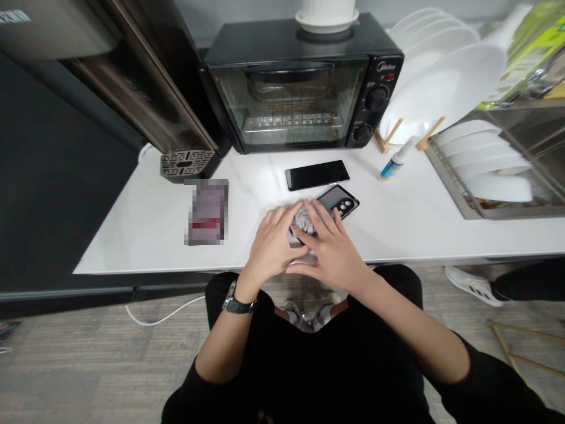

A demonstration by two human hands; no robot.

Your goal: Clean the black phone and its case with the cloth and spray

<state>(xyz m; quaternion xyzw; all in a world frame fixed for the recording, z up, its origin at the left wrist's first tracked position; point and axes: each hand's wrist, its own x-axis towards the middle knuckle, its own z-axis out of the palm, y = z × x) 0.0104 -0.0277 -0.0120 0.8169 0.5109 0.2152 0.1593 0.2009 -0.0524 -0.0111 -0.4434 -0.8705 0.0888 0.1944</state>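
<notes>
Both my hands meet over the front of the white counter (145,229). My left hand (270,242), with a wristwatch on its wrist, and my right hand (329,247) together press and pinch a crumpled grey cloth (302,222). Just beyond my right fingers lies a black phone case (342,202) with camera cut-outs, touching or very close to the cloth. A black phone (316,175) lies flat, screen up, a little further back.
A black toaster oven (300,88) stands at the back, a dark appliance with a drip grille (188,162) to its left. A small spray bottle (395,162) lies near wooden pegs. A dish rack with white plates (489,171) sits right. A blurred card (206,212) lies left.
</notes>
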